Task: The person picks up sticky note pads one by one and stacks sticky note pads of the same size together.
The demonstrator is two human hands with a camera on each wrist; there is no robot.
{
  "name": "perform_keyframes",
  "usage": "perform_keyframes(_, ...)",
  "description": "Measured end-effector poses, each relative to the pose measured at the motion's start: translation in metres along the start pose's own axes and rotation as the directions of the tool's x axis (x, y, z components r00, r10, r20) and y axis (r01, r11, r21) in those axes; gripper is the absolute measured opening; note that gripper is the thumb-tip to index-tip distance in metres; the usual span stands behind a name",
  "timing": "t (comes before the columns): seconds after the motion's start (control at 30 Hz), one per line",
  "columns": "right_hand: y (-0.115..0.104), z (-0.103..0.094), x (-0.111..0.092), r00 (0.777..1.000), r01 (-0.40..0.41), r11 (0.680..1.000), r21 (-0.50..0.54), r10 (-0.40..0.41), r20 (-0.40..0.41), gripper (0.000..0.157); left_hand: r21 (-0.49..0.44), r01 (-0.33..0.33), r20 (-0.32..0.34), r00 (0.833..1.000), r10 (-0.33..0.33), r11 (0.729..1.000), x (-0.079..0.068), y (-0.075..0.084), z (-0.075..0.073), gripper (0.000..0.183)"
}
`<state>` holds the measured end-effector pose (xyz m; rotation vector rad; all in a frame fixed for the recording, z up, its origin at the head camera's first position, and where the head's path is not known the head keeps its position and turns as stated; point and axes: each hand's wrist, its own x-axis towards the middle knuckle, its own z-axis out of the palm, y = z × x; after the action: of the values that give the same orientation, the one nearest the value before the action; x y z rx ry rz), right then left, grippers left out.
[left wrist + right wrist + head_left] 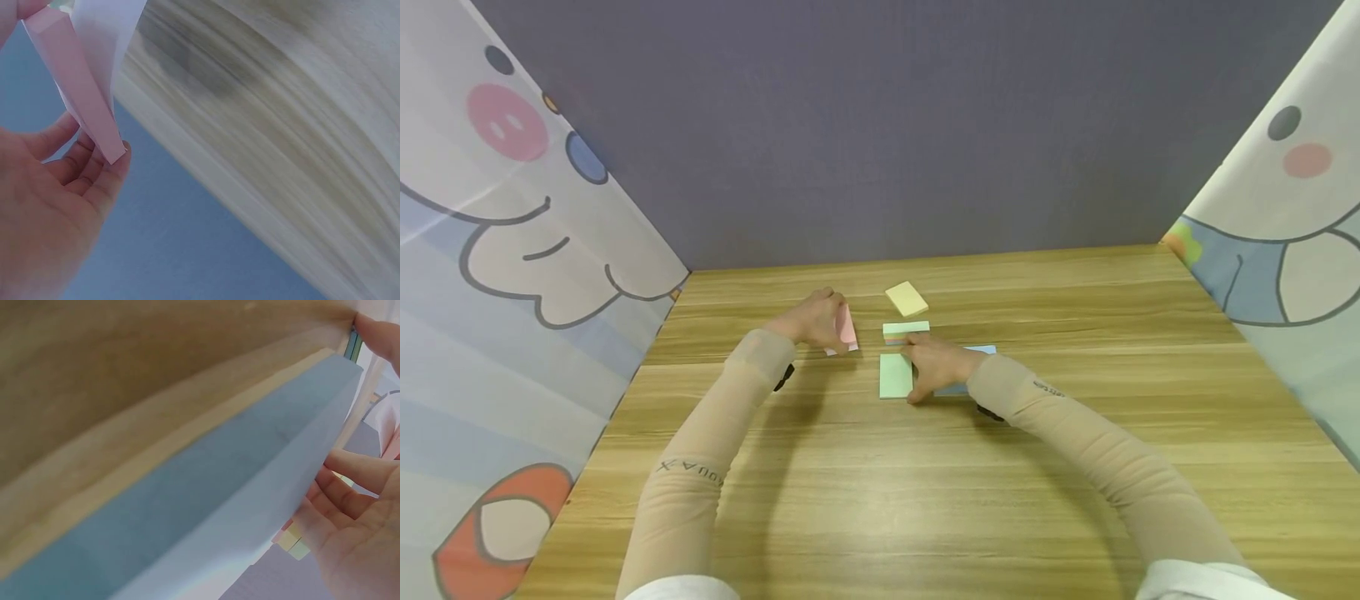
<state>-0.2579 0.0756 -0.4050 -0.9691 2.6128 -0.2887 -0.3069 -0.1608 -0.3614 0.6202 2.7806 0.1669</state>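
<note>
My left hand [816, 319] grips a pink sticky note pad [847, 323] at the left of the group. In the left wrist view the pink pad [81, 81] stands between thumb and curled fingers, with a pale sheet-like face beside it. My right hand [942, 364] spans the right side of a light green sticky note pad [895, 377], thumb at its near corner, fingers by its far one. Under the right wrist lies a blue pad [981, 350], large in the right wrist view, where it partly hides the green pad's edge [354, 347].
Just beyond the green pad sits a multicoloured stack of note pads [906, 330]. A yellow pad [907, 298] lies farther back. A grey panel [880, 142] borders the wooden table [880, 500] behind, and cartoon-printed curtains [505, 250] hang at both sides.
</note>
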Motion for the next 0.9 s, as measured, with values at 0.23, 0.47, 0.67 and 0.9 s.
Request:
perform_keyframes(0.23,0.001,0.001,-0.001,1.0,0.003,1.0,0.004,-0.003,0.01,0.086,0.036,-0.088,-0.021,0.996,0.089,0.995,-0.007,0.018,-0.004,0.086)
perform_keyframes(0.47,0.0,-0.001,-0.002,1.0,-0.005,0.999,0.033,0.005,0.001,0.084,0.087,-0.17,-0.039,0.984,0.174,0.982,-0.009,0.036,-0.009,0.086)
perform_keyframes(0.67,0.0,-0.001,-0.002,1.0,-0.011,0.999,0.046,0.01,0.009,0.085,0.099,-0.189,-0.036,0.98,0.193,0.977,-0.01,0.042,-0.007,0.085)
perform_keyframes(0.9,0.002,0.0,-0.001,1.0,-0.002,0.999,0.046,0.002,-0.003,0.084,0.051,-0.221,-0.04,0.974,0.223,0.974,-0.012,0.048,-0.001,0.077)
